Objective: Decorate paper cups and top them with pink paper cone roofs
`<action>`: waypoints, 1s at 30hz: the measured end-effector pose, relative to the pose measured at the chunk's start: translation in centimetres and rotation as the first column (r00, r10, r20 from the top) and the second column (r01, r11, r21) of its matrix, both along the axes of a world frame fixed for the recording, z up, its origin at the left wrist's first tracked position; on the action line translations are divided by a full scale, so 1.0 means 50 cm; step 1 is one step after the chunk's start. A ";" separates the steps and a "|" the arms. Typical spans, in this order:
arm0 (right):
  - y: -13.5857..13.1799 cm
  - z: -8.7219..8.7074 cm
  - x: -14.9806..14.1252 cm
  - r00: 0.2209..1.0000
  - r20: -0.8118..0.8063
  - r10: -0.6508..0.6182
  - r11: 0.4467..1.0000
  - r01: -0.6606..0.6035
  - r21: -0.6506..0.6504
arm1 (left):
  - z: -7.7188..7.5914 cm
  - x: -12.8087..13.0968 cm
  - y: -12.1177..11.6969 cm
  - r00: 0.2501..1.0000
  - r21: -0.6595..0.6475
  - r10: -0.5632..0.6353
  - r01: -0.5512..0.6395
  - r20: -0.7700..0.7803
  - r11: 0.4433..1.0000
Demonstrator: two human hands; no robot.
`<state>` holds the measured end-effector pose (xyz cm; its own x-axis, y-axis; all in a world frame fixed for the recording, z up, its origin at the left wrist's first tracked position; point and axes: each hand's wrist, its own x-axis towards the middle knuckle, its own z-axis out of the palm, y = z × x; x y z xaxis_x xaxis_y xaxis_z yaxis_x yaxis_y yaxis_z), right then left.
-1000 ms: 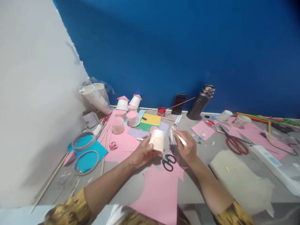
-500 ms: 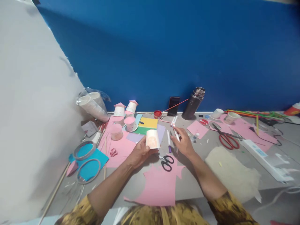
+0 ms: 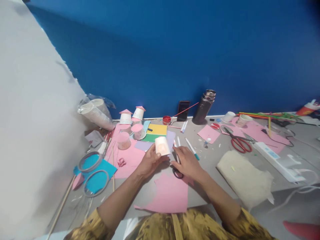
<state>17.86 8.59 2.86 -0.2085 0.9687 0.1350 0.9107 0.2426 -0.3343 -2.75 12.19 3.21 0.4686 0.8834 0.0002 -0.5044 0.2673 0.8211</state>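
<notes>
My left hand (image 3: 149, 163) grips a white paper cup (image 3: 162, 146), turned bottom up, with a faint orange patch drawn on its side. Close to the cup's right side, my right hand (image 3: 187, 161) is closed around a slim white marker (image 3: 174, 144) with an orange end. Another white marker (image 3: 178, 141) lies just behind those fingers, partly hidden. To the right of the hand rests a teal-ended marker (image 3: 192, 149). Black-handled scissors (image 3: 177, 174) are partly covered by my right hand. Below lies cut pink paper (image 3: 170, 196).
Pink-topped cups (image 3: 124, 141) stand at left, near tape rings (image 3: 95, 182) and bagged cups (image 3: 95, 113). Behind are two markers (image 3: 184, 126), a phone (image 3: 183, 110) and a dark flask (image 3: 204, 107). Red-handled scissors (image 3: 241, 145) and a power strip (image 3: 277, 161) lie right.
My right hand has moved left and down, closer to the cup. A teal-ended marker now lies on the table to its right. My left hand still holds the cup.
</notes>
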 end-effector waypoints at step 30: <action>0.029 0.001 0.110 0.893 0.035 -0.448 0.894 0.447 0.047 | -0.021 -0.011 0.015 0.990 -0.257 0.086 -0.055 0.113 0.965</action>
<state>23.38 10.04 2.92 0.2392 0.9555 0.1727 0.9394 -0.1827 -0.2902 -3.30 12.96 2.15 0.4154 0.8929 -0.1736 -0.6218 0.4181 0.6623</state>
